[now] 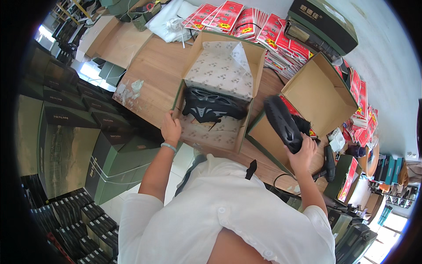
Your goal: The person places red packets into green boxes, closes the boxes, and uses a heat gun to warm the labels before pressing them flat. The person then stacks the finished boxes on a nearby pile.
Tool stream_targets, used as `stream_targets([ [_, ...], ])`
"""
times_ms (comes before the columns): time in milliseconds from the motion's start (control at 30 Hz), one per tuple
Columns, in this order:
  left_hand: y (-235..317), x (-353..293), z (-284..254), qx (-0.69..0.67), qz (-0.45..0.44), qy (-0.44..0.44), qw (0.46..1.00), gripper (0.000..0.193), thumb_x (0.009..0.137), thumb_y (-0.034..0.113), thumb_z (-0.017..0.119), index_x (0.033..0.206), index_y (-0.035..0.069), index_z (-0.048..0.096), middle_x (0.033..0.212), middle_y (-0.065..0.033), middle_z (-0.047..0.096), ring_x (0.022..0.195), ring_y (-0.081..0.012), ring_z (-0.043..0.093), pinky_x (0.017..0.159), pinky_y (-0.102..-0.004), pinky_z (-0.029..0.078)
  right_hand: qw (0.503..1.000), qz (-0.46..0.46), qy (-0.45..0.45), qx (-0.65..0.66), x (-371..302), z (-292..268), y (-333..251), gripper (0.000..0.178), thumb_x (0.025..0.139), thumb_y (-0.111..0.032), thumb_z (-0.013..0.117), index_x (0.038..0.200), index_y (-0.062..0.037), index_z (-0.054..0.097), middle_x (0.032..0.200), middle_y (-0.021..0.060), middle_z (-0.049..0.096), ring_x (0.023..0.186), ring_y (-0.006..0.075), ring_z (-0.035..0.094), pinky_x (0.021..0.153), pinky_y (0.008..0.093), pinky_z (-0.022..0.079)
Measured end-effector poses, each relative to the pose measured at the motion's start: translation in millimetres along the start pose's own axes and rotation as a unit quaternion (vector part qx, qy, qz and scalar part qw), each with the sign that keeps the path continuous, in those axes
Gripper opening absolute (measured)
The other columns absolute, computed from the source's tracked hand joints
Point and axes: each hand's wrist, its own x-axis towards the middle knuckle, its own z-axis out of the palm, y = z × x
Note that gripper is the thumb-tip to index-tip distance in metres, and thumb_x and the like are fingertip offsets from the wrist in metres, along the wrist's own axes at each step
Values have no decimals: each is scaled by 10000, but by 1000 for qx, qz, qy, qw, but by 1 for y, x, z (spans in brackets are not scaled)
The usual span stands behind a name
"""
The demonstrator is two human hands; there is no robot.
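A black shoe [281,121], its dark treaded sole partly facing me, is raised over the right-hand box by my right hand [302,154], which is closed around one end. My left hand [171,127] pinches the near left edge of an open shoe box [241,140] at the table's middle. Inside that box a black shoe with grey trim [211,107] lies on its side on patterned wrapping paper [218,72]. A second open shoe box [267,141] stands to the right, with something black and a red printed sheet inside, partly hidden by the raised shoe.
Stacks of red printed packets [250,25] line the table's back edge. A closed green-black shoe box [325,22] stands at the back right. On the right lies a black handheld tool [328,163] with a cable. Many stacked shoe boxes [70,145] fill the left side.
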Motion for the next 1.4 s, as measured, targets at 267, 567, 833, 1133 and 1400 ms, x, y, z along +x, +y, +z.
stream_targets([
  [267,-19,-1,5,-296,-25,51,953,311,1032,207,394,1256,13,490,1234,-174,619,1133,-291,608,964,-384,462,938,-182,-178,236,25,50,-188,670,616,-295,864,1174,-90,557,1129,87,584,1172,284,520,1089,484,284],
  [567,-19,-5,2,-441,19,41,896,288,1053,190,339,1225,22,496,1096,-119,706,1119,-246,592,1051,-367,392,919,-192,-319,128,19,152,-210,682,612,-340,847,1174,-92,552,1090,87,560,1128,267,522,1055,484,297],
  [833,6,-13,-16,-130,123,14,984,188,848,101,631,1032,69,658,1049,-71,692,1117,-316,536,1018,-411,410,928,-213,-291,90,-14,199,-205,734,612,-328,852,1226,-93,525,1164,104,533,1185,295,486,1061,533,282],
  [1133,1,-7,-7,1,222,23,975,156,835,107,624,989,98,646,1070,-80,651,1166,-349,486,1044,-435,386,918,-166,-116,342,26,125,-149,575,796,-232,740,1312,-85,533,1267,158,575,1239,357,495,1091,458,342],
  [1400,14,-10,-3,45,209,40,976,194,858,100,591,1047,87,632,1163,-88,618,1203,-349,470,1033,-440,393,974,146,-115,-128,36,148,101,824,839,-294,714,1493,-60,272,1585,150,170,1473,312,179,1139,566,250],
])
